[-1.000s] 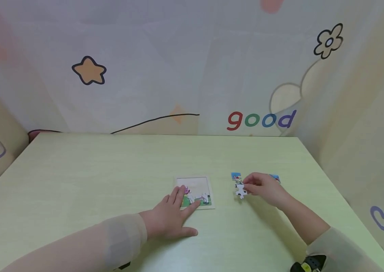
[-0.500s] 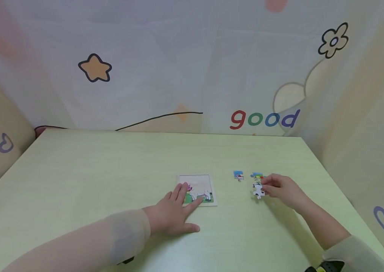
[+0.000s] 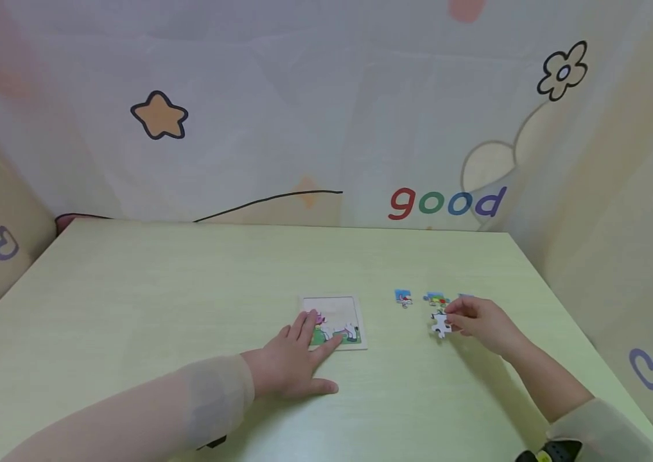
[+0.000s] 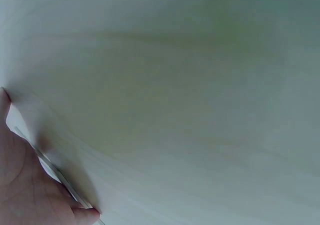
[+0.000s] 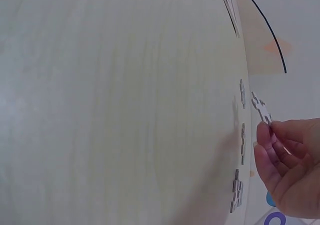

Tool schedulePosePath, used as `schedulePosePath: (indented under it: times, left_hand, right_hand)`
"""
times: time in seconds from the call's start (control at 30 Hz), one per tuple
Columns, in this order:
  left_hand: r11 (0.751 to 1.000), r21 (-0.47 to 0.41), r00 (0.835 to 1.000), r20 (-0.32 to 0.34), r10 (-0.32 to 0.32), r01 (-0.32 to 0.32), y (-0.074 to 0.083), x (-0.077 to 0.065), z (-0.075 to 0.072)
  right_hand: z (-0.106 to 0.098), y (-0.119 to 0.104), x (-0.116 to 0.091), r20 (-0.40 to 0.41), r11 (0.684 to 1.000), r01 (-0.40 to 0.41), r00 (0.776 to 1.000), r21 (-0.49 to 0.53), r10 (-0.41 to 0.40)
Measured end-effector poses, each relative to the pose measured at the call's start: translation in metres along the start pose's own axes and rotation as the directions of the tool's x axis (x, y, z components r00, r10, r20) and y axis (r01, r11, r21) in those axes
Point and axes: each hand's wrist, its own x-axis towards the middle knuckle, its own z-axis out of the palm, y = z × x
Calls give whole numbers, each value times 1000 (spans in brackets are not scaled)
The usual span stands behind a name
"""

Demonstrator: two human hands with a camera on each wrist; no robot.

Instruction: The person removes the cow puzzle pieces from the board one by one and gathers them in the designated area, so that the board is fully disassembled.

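A square puzzle board [image 3: 332, 307] lies near the middle of the table, with a strip of pink, green and white picture along its lower part. My left hand [image 3: 291, 369] rests on its lower left with the fingers spread; the left wrist view catches the board's thin edge [image 4: 62, 177] beside that hand. Between thumb and fingertips, my right hand [image 3: 485, 324] pinches a jigsaw piece [image 3: 440, 325], pale side showing, held above the table. Behind it lie a blue jigsaw piece [image 3: 403, 298] and a colourful jigsaw piece [image 3: 436, 298]. Another blue piece [image 3: 466, 296] is mostly hidden by the right hand.
The pale wooden table [image 3: 187, 289] ends at a printed cloth backdrop [image 3: 268, 115] at the back and sides. Seen edge-on in the right wrist view, flat pieces [image 5: 236, 192] lie on the tabletop below the held one.
My right hand has moved right with the pinched jigsaw piece, from in front of the leftmost loose piece to the middle one, and then stays there. The left hand stays on the board.
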Motion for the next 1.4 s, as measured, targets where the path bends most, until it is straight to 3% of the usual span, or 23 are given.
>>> schedulePosePath:
  times: [0.2,0.4,0.63,0.87,1.13,1.27,1.4]
  left_hand:
    - [1000,-11,1000,16,1,0,0,4,0]
    - [999,-36,1000,-21,12,-12,1,5,2]
    - [999,-26,999,-30,31,-32,-4,2,1]
    - [999,-35,1000,-8,15,-16,-8,1,2]
    - [997,-76,1000,-12,-16,15,-4,1,10]
    - [994,-99,999,7,-48,49,1,-5,4]
    - [992,-98,996,19,-82,84,3,-7,3]
  right_hand:
    - [0,3,5,-22,990,13,1000,-144,-17]
    - [0,6,10,-67,960,46,995,-275,-67]
    - [1,7,13,-88,949,54,993,-310,-85]
    - [-1,5,14,-106,930,-4,994,-368,-37]
    - [23,-15,20,-71,968,62,994,-241,-82]
    - [41,-27,31,-25,988,80,996,-130,-84]
    - [64,-45,42,23,991,98,995,-87,-97]
